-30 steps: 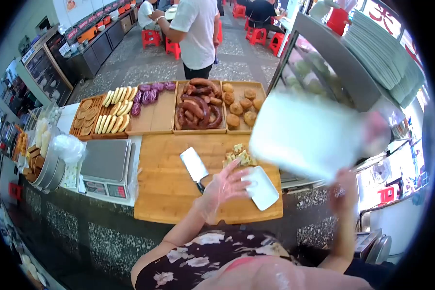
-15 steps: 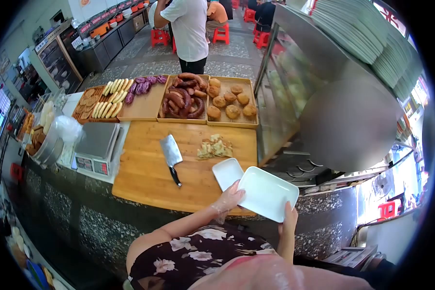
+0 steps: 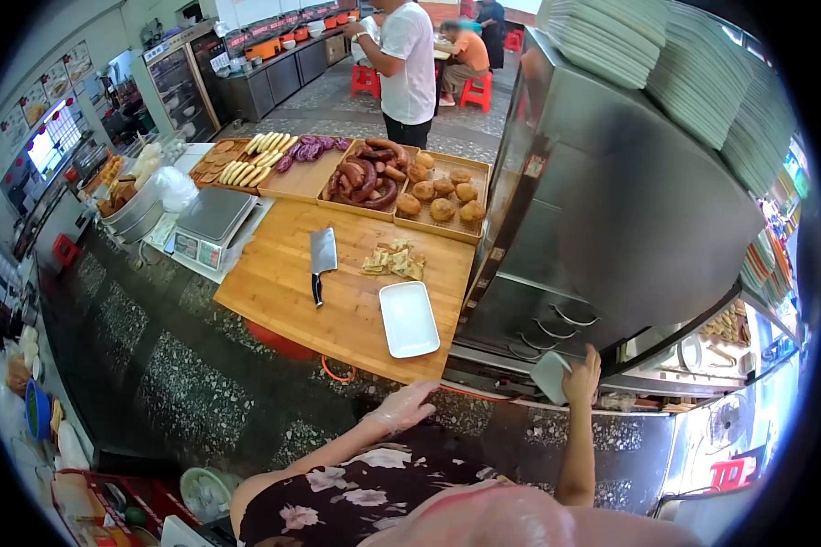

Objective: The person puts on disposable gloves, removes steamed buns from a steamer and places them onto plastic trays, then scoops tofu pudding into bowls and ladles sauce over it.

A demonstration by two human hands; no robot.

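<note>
My right hand (image 3: 582, 376) grips the edge of a white plate (image 3: 548, 377) beside the steel cabinet, low and to the right. In a thin clear glove, my left hand (image 3: 405, 407) hangs in front of the board's near edge, fingers extended and holding nothing. A white rectangular plate (image 3: 410, 321) lies on the wooden cutting board (image 3: 274, 283). Behind that plate is a small heap of cut flatbread pieces (image 3: 395, 260). A cleaver (image 3: 323, 260) with a black handle rests to their left.
Trays of sausages (image 3: 365, 178) and round browned buns (image 3: 442, 210) line the board's far side. At left stands a scale (image 3: 212, 219). The steel cabinet (image 3: 556, 237) rises on the right, stacked plates (image 3: 693, 82) on top. A person in a white shirt (image 3: 408, 68) stands beyond.
My left hand has let go of the plate both hands held, and my right hand has carried it rightward to the cabinet. The view has shifted; the other plate stays on the board.
</note>
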